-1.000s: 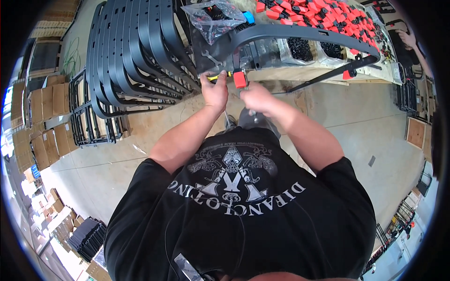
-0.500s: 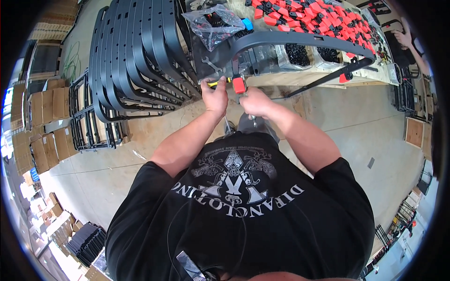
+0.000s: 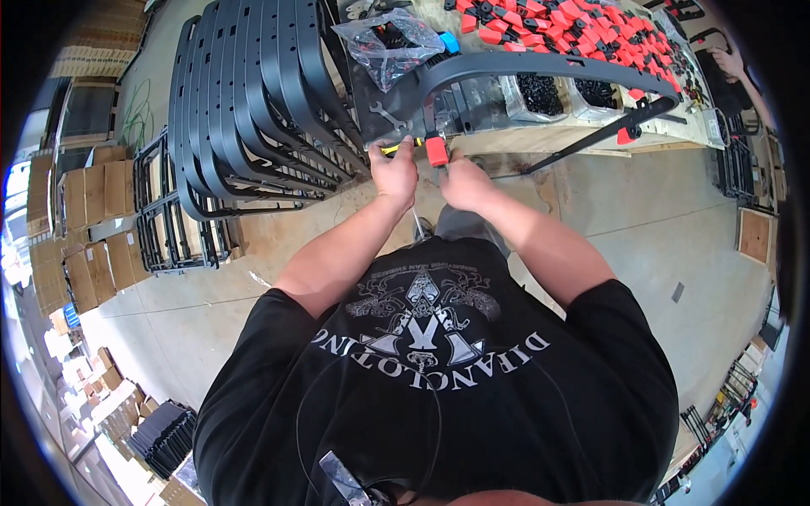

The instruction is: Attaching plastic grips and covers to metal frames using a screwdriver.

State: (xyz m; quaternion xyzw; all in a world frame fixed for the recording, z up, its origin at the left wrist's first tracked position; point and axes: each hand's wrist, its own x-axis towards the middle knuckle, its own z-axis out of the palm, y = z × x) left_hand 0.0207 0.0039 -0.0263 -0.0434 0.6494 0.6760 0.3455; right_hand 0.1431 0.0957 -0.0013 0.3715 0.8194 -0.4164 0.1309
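My left hand [image 3: 395,177] is closed around a tool with a yellow-and-black handle [image 3: 411,144], its far end beside a red block [image 3: 437,152]. This block sits at the near-left end of a curved black metal frame [image 3: 515,65], which lies over the edge of the workbench. Just right of and below the block, my right hand [image 3: 467,183] is closed; what its fingers grip is hidden. A thin metal rod [image 3: 418,223] shows below my left hand, and I cannot tell what it belongs to. An open-ended wrench [image 3: 387,115] lies on the bench's dark left part.
Several curved black frames [image 3: 245,110] stand stacked at left. On the workbench [image 3: 582,145] are a pile of red-and-black parts [image 3: 574,34], boxes of small black pieces [image 3: 540,94] and a plastic bag [image 3: 390,52]. Another person's hand [image 3: 727,63] shows at far right.
The silver metal end that showed under my right hand is out of sight now. My view has shifted slightly; both hands stay beside the red block.
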